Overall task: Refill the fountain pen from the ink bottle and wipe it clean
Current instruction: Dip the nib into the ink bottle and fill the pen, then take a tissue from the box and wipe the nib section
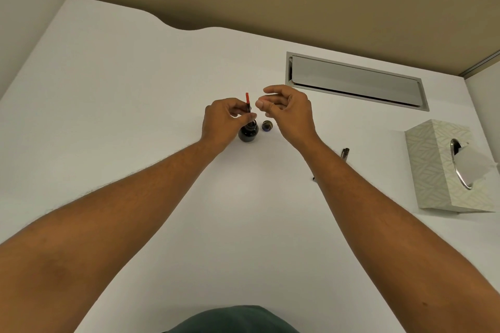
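The left hand [224, 123] pinches the pen part [247, 105] between thumb and fingers, and this grip sits low on the part. The part stands almost straight up, with its red end on top. Its low end goes down into the mouth of the ink bottle [248, 134], which is open and stands on the white bench [135, 103]. The bottle is dark and round, just under and to the right of the left hand.

The right hand [288, 111] floats just right of the red end and holds nothing. Its fingers are loose and a bit curled, and they point left at the pen part without touching it. The small bottle cap [267, 126] lies on the bench just right of the bottle, under the right hand.

Both arms are bare and reach far out over the bench. Another pen piece [345, 153] lies near the right arm. A tissue box [443, 167] stands at the right side, well apart from the bottle
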The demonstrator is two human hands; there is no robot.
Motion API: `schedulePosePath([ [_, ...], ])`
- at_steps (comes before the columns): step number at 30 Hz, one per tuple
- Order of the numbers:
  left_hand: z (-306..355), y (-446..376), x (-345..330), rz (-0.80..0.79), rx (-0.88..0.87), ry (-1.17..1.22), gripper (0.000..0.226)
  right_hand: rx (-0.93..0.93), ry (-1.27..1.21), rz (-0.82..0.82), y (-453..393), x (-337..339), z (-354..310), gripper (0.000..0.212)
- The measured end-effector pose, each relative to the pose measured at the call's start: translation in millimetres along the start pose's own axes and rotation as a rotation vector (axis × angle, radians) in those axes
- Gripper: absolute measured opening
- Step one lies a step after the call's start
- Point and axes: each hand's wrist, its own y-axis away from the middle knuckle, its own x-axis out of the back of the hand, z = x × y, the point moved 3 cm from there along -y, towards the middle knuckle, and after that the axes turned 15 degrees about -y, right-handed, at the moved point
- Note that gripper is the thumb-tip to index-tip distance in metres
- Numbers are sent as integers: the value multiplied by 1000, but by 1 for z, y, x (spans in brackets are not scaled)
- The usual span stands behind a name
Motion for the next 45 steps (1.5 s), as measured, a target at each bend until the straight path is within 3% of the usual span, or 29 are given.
schedulePosePath([
  [7,6,4,9,73,69,36,21,-14,-7,16,15,-1,8,37],
  [15,14,8,22,86,285,316,26,-9,-130,103,17,3,2,16],
  [26,64,46,10,-17,361,591,25,-173,-504,332,60,43,6,39],
  [35,127,71,-38,-130,324,607,22,-126,-572,466,108,142,8,34],
  [45,208,98,-129,-184,323,624,15,-73,-292,586,128,302,23,18],
])
